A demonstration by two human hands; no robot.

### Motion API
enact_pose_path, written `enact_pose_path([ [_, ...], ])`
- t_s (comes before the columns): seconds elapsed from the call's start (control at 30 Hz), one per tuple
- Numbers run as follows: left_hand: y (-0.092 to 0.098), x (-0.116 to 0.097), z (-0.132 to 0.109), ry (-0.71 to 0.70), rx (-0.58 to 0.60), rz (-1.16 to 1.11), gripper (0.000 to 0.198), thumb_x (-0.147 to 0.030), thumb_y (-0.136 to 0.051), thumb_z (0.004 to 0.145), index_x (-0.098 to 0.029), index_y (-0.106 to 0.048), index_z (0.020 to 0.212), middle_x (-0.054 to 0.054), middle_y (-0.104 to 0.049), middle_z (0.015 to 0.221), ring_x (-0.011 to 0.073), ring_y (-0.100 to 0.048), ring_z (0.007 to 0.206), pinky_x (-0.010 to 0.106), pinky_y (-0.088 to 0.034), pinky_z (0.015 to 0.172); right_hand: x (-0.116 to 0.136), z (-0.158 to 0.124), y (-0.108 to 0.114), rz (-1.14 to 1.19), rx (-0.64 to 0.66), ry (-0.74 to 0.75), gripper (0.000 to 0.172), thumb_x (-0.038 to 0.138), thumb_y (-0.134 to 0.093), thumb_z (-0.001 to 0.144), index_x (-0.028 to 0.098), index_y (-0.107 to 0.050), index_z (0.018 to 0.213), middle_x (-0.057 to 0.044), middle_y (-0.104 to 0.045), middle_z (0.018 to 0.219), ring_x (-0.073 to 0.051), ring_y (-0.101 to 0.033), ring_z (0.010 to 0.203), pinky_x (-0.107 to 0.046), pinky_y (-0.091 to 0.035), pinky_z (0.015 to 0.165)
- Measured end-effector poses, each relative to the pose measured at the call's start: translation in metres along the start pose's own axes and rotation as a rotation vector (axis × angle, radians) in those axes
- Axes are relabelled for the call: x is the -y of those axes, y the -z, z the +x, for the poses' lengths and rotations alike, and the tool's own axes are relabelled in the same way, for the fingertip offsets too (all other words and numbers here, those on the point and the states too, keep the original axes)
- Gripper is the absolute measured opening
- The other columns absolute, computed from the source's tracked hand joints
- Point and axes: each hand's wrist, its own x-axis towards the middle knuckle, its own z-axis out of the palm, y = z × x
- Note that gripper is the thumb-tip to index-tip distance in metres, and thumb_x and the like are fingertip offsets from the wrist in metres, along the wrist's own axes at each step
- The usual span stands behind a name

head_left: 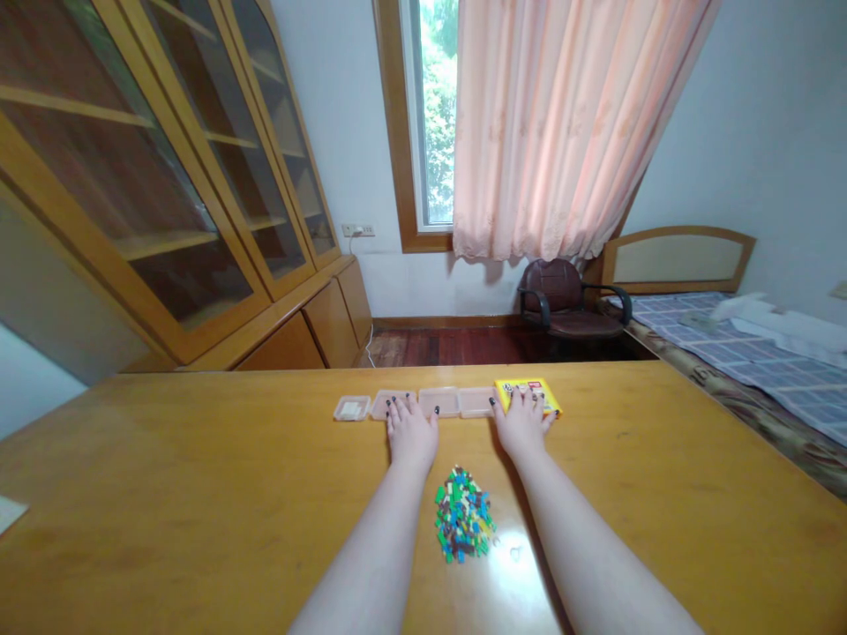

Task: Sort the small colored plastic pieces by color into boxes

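My left hand [410, 430] lies flat on the wooden table [165, 476], fingers spread, its fingertips touching a row of small clear plastic trays [438, 402]. My right hand [524, 423] also lies flat with fingers apart, its tips resting on the near edge of a yellow box [526, 390] at the right end of that row. Between my forearms, nearer to me, sits a pile of small coloured building bricks [463, 515]. Neither hand holds anything.
A further clear tray [352, 407] stands at the row's left end. A glass-fronted wooden cabinet [165, 176] fills the left. Beyond the table are a dark office chair [562, 304], a bed [741, 344] and a curtained window [437, 115].
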Motion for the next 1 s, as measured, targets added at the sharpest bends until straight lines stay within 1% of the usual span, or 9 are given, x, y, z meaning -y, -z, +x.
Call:
enact_pose_path([
  [0.13,-0.002,0.001,0.003,-0.006,-0.001,-0.050,0.064,-0.044,-0.038,0.083,-0.004,-0.034,0.133,0.025,-0.032,0.137,0.0328,-0.026,0.130,0.044,-0.023,0.104,-0.006,0.001,0.013,0.023,-0.083,0.044,0.062,0.050,-0.024,0.086,0.012,-0.031,0.135,-0.015,-0.026,0.143,-0.031,-0.017,0.131,-0.057,-0.004,0.102],
  [0.23,-0.002,0.002,0.004,-0.060,-0.048,-0.090,0.059,-0.042,-0.039,0.083,-0.008,-0.036,0.132,0.022,-0.031,0.139,0.0303,-0.024,0.131,0.045,-0.019,0.106,-0.027,0.012,0.030,0.036,-0.122,0.001,0.061,0.050,-0.021,0.087,0.015,-0.029,0.136,-0.013,-0.024,0.144,-0.029,-0.017,0.132,-0.054,-0.005,0.104],
  [0.33,-0.001,0.001,0.004,-0.114,-0.077,-0.131,0.053,-0.038,-0.040,0.083,-0.012,-0.042,0.130,0.017,-0.033,0.140,0.0285,-0.023,0.132,0.048,-0.017,0.107,-0.056,0.031,0.042,0.020,0.000,-0.087,0.080,0.062,-0.031,0.079,0.011,-0.022,0.139,-0.019,-0.019,0.145,-0.034,-0.018,0.131,-0.057,-0.012,0.101],
  [0.43,0.002,-0.001,0.004,-0.141,-0.090,-0.181,0.047,-0.035,-0.040,0.084,-0.015,-0.046,0.126,0.014,-0.037,0.138,0.0276,-0.026,0.131,0.048,-0.018,0.107,-0.075,0.053,0.048,-0.089,0.130,0.247,0.080,0.059,-0.043,0.075,0.017,-0.023,0.139,-0.015,-0.012,0.148,-0.031,-0.013,0.134,-0.055,-0.007,0.104],
  [0.57,0.008,-0.005,0.000,-0.196,-0.130,-0.225,0.042,-0.031,-0.040,0.084,-0.018,-0.049,0.123,0.010,-0.041,0.136,0.0259,-0.028,0.129,0.048,-0.016,0.108,-0.078,0.072,0.050,-0.164,0.322,0.609,0.088,0.060,-0.053,0.068,0.020,-0.023,0.139,-0.013,-0.013,0.148,-0.029,-0.011,0.135,-0.051,-0.005,0.106],
  [0.67,0.012,-0.011,-0.009,-0.428,-0.054,-0.258,0.042,-0.029,-0.041,0.084,-0.022,-0.047,0.125,0.006,-0.044,0.134,0.0223,-0.028,0.130,0.046,-0.012,0.110,-0.078,0.073,0.050,-0.185,0.417,0.714,0.084,0.060,-0.053,0.068,0.024,-0.026,0.138,-0.012,-0.020,0.146,-0.028,-0.016,0.134,-0.048,-0.008,0.106],
  [0.8,0.014,-0.021,-0.025,-0.881,0.193,-0.301,0.050,-0.039,-0.049,0.081,-0.025,-0.042,0.128,0.004,-0.042,0.136,0.0195,-0.027,0.131,0.043,-0.012,0.110,-0.089,0.058,0.048,-0.209,0.304,0.661,0.073,0.057,-0.052,0.072,0.026,-0.034,0.135,-0.012,-0.033,0.141,-0.028,-0.028,0.129,-0.047,-0.009,0.106],
  [0.87,0.015,-0.026,-0.032,-0.961,0.201,-0.319,0.051,-0.039,-0.050,0.081,-0.025,-0.041,0.129,0.005,-0.042,0.136,0.0191,-0.027,0.131,0.042,-0.012,0.110,-0.095,0.046,0.047,-0.208,0.240,0.632,0.069,0.056,-0.051,0.073,0.027,-0.035,0.134,-0.012,-0.038,0.137,-0.029,-0.031,0.126,-0.050,-0.008,0.105],
  [1.0,0.017,-0.037,-0.047,-0.972,0.164,-0.313,0.052,-0.038,-0.048,0.082,-0.022,-0.037,0.131,0.008,-0.040,0.137,0.0209,-0.027,0.130,0.043,-0.012,0.110,-0.098,0.008,0.045,-0.158,0.233,0.550,0.065,0.053,-0.047,0.078,0.024,-0.034,0.135,-0.013,-0.030,0.142,-0.030,-0.025,0.129,-0.044,-0.019,0.103],
])
